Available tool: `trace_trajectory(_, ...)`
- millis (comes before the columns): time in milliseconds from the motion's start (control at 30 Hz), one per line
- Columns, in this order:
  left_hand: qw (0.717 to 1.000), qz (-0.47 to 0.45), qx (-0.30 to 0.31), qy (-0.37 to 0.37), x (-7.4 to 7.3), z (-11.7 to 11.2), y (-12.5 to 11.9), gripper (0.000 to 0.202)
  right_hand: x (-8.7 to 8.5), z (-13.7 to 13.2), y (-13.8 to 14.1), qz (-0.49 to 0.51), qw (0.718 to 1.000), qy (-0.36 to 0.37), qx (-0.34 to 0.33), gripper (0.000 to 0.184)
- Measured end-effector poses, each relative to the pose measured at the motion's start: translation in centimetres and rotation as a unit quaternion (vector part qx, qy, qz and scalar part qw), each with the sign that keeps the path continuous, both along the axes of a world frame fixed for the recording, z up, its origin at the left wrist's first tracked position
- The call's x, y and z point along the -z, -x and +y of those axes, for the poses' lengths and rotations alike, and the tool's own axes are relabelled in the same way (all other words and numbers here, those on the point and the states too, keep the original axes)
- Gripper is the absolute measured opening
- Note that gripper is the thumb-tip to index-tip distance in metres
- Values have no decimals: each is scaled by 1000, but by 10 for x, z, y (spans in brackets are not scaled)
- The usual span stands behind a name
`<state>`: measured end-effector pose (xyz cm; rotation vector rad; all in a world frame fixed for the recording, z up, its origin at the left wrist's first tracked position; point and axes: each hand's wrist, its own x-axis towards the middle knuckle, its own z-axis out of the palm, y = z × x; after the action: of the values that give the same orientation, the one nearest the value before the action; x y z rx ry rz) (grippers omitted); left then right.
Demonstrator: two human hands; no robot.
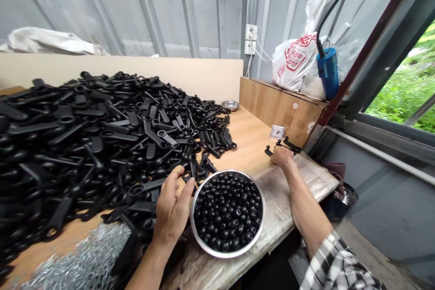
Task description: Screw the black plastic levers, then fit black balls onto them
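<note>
- The left hand [171, 210] is open, its fingers loosely spread and its thumb raised. It has hold of nothing that can be made out, and its fingertips reach toward the black plastic levers [102, 131].
- The right hand [282, 156] is curled, knuckles up, with a plaid sleeve [335, 263] further down the arm. A few small black levers [291, 145] stick out just beside it; whether it grips them cannot be told.
- Between the hands, just beside the left thumb, sits a steel bowl [227, 254] filled with black beads [226, 213].
- The black plastic levers, many with ring ends, lie in a large loose heap across the left of the wooden tabletop [248, 138].
- A drift of small silvery metal pieces [81, 258] lies at the heap's near edge.
- A worn, pale sheet [272, 208] lies under the bowl and right forearm.
- Farther off are a small steel dish [230, 105] and a clear packet [277, 131]. Behind the packet, a wood-grain box [282, 113] carries a white plastic bag [294, 61] with red print and a blue device [328, 72].
</note>
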<state>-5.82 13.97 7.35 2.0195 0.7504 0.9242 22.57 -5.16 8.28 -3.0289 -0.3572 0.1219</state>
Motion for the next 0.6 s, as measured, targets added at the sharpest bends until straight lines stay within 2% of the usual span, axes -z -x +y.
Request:
trace_trajectory(67,990,92,0,-111,-3,9,1,51,0,-5,-6,0,1000,-12,16,34)
trace_trajectory(167,935,255,2,-246,-4,19,2,45,0,-13,-13,1,999,-36,36,33)
trace_trajectory(267,873,384,-3,-299,-3,21,2,42,0,-21,-16,-3,997,-63,49,33)
trace_trajectory(333,850,429,4,-306,-1,22,2,38,-2,-25,-15,-12,995,-88,48,33)
trace_trajectory(467,843,438,9,-313,3,23,4,35,-15,-22,-4,-44,985,-164,1,28)
trace_trajectory(600,861,413,-3,-298,3,23,5,32,-32,-19,42,-70,949,-282,-126,31)
